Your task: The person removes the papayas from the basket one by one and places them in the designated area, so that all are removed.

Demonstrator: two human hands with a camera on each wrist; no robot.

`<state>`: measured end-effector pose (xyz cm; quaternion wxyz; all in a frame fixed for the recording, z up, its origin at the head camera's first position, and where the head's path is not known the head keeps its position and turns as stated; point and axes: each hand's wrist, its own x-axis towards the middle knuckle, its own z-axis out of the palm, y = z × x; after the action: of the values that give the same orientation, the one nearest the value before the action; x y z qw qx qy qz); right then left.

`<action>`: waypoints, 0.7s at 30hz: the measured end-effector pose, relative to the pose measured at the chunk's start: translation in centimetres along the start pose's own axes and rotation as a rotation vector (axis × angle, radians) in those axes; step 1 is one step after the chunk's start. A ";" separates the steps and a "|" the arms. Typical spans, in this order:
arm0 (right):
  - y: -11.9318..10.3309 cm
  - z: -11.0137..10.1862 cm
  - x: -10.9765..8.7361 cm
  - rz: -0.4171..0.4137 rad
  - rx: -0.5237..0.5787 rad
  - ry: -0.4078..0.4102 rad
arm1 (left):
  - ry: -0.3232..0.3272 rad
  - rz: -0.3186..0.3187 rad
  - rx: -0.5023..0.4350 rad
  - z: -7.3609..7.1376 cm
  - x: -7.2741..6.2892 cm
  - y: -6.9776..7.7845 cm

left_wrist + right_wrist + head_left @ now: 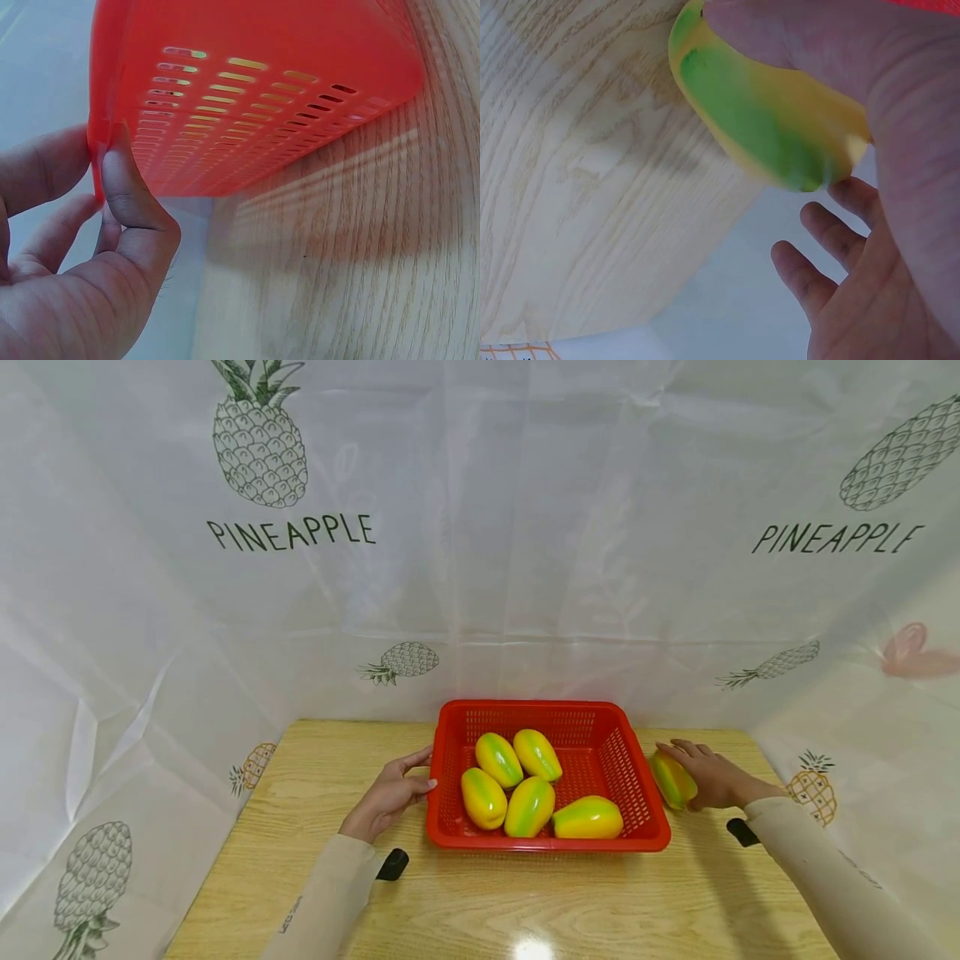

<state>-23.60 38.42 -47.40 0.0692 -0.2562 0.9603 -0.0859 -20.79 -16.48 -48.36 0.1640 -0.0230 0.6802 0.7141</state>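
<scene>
On the table a red plastic basket (525, 842) with slotted walls holds several glossy yellow-green papayas (531, 807). At its left side my left hand (393, 794) pinches the rim between thumb and fingers; the left wrist view shows the thumb (129, 180) on the rim's underside. To the right of the basket, my right hand (708, 777) grips another papaya (672, 780) from its right side. In the right wrist view the thumb lies across this papaya (757, 120), one fingertip meets its end, and the other visible fingers extend apart from it.
The wooden table (480, 902) meets a white sheet (525, 568) printed with pineapples, which hangs behind and at both sides. Black wrist mounts show under the left sleeve (326, 885) and right sleeve (825, 860).
</scene>
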 end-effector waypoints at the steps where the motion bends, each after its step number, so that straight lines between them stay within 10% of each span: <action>1: 0.0 -0.1 0.0 0.001 0.002 -0.001 | 0.003 -0.001 0.000 0.0 0.0 0.0; 21: -5.8 -6.7 1.0 -0.179 -0.074 0.096 | 0.009 -0.015 -0.014 0.0 0.2 0.0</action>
<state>-22.86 33.82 -39.81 0.0059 -0.3388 0.9384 -0.0683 -20.96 -16.47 -48.38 0.1659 -0.0323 0.6755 0.7177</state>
